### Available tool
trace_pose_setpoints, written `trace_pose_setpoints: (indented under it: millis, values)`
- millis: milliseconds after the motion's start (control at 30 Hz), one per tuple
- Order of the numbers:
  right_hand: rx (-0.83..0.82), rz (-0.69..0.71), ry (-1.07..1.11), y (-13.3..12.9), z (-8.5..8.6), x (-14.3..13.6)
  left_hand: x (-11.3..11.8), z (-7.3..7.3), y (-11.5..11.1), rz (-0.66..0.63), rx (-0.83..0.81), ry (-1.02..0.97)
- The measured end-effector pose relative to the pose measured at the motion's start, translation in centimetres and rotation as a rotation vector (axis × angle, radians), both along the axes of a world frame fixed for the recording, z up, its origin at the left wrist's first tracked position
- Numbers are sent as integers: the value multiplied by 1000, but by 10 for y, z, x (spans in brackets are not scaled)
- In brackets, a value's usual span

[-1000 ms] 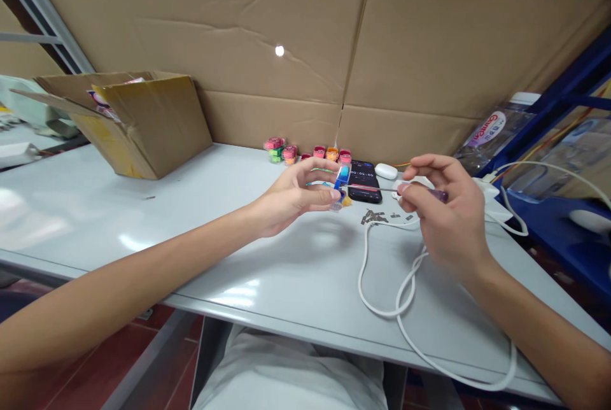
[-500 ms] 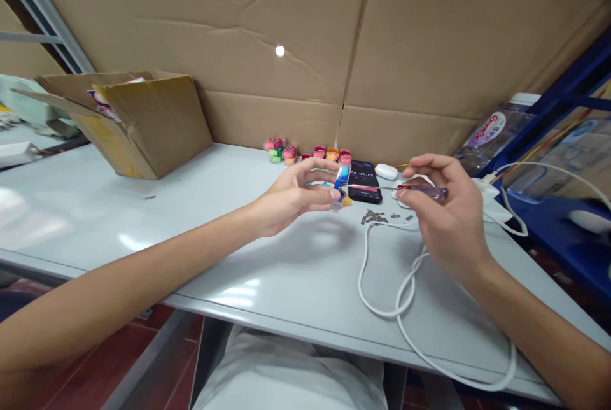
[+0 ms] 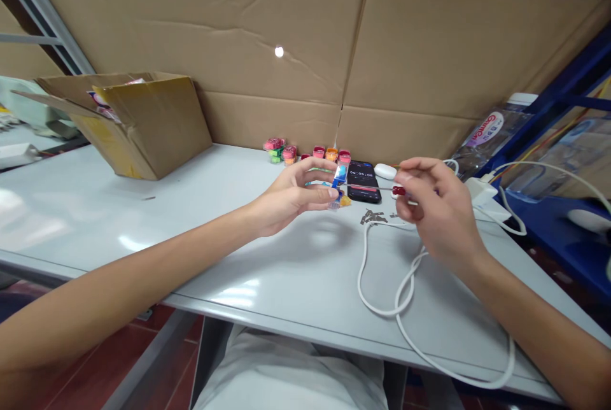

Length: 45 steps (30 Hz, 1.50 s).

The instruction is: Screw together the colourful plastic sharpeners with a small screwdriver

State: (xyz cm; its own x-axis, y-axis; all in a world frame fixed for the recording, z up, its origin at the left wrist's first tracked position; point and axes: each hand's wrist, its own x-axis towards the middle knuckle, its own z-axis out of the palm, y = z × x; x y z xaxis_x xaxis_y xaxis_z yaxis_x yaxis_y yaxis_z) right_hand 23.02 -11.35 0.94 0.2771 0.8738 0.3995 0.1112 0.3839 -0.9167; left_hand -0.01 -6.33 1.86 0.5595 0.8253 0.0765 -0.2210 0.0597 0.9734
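My left hand (image 3: 291,200) pinches a small blue and clear plastic piece (image 3: 339,176) between thumb and fingers, above the table. Its exact kind is too small to make out. In my right hand (image 3: 443,216) is a screwdriver (image 3: 398,191) with a dark red handle, mostly hidden by the fingers. The thin metal shaft points left, its tip at the plastic piece. Below lies a pile of small, flat, dark metal pieces (image 3: 373,216). Just behind the hands, a phone (image 3: 363,171) shows a running timer.
Several colourful small plastic items (image 3: 289,155) stand along the cardboard wall. An open cardboard box (image 3: 162,123) sits at the left. A white cable (image 3: 363,282) loops over the table (image 3: 286,282). At the right are a white earbud case (image 3: 385,171) and a clear bottle (image 3: 496,133).
My right hand's fingers have shifted and closed further round the screwdriver handle, covering more of it. My left hand and the plastic piece have hardly moved.
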Motion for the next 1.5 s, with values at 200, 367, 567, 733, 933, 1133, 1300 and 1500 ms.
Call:
trace_pose_setpoints:
  millis: [200,367,567,733,933,1133,1300,1500]
  values:
    - [26,15,22,4,-2,2,1,0,0,-4,4,-2]
    - [-34,39,11,3,-5,2,0,-3,2,-7,15,-7]
    - [21,18,-88,4,-7,2,0,-4,3,11,1,-6]
    - [-87,56,-97,4,-9,2,1,-4,3,50,-17,31]
    - [-4,54,-171,4,-10,1,0,-7,6,57,-25,32]
    - [-184,157,-147,3,-11,-3,2,-6,2,-41,-8,45]
    - [-116,154,-111,2,-4,1,3,-10,5,-48,22,97]
    - [-116,137,-293,-1,-6,-1,0,-23,7,43,762,439]
